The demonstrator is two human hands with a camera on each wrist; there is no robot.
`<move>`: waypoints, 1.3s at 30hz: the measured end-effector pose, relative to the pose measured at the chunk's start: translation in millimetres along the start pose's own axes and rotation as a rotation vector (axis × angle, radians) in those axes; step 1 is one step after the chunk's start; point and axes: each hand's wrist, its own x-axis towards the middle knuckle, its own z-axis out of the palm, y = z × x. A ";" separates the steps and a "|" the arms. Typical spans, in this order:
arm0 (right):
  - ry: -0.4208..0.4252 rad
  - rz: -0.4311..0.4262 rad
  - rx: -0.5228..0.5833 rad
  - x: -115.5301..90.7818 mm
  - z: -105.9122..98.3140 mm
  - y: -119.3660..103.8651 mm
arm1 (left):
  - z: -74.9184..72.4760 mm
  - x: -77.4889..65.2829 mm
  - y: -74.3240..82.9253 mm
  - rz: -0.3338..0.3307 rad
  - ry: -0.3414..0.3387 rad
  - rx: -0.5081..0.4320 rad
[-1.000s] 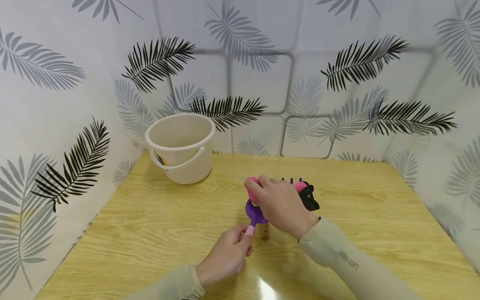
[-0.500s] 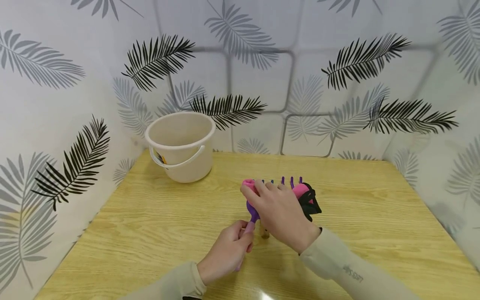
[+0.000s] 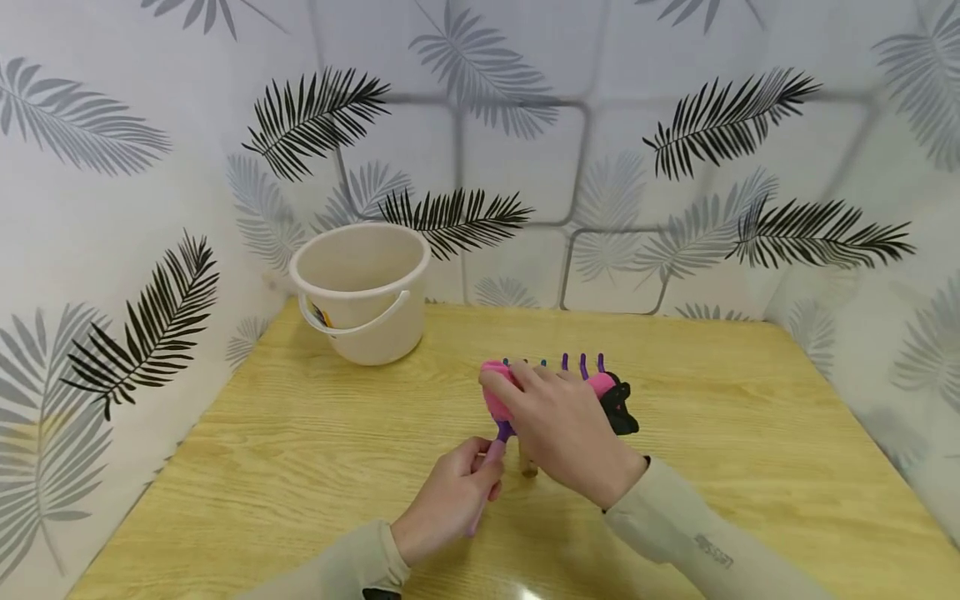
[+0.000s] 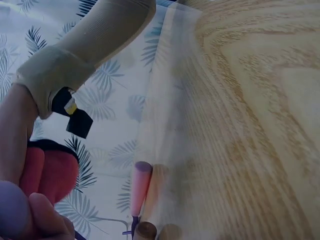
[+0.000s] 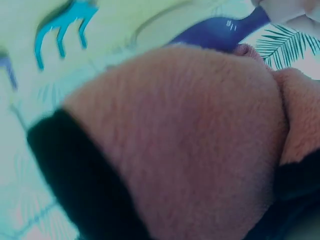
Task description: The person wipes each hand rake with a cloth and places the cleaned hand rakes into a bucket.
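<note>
My left hand [image 3: 450, 496] grips the pink handle of a small purple-headed shovel [image 3: 477, 512], held tilted above the table. My right hand [image 3: 566, 425] holds a fuzzy pink cloth [image 3: 495, 402] with black trim, wrapped over the shovel's head. Only the purple neck shows below the cloth in the head view. From the right wrist, part of the purple head [image 5: 212, 32] appears behind the cloth, whose pink pile fills most of that view. Black trim [image 3: 618, 408] hangs out at the right of my right hand.
Beyond my right hand lie purple rake tines [image 3: 583, 364] and a blue-tined rake [image 5: 67, 27], mostly hidden. A wooden handle [image 3: 528, 465] and a pink handle [image 4: 141, 187] lie on the table [image 3: 337, 467]. A cream bucket [image 3: 390, 333] stands at the back left.
The pink cloth has come down over the shovel's purple head, which was largely bare a second ago. My left hand has shifted slightly up with the shovel.
</note>
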 end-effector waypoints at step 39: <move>-0.066 0.077 0.190 -6.9 17.3 8.9 | -2.5 3.7 -4.8 -0.022 0.092 -0.061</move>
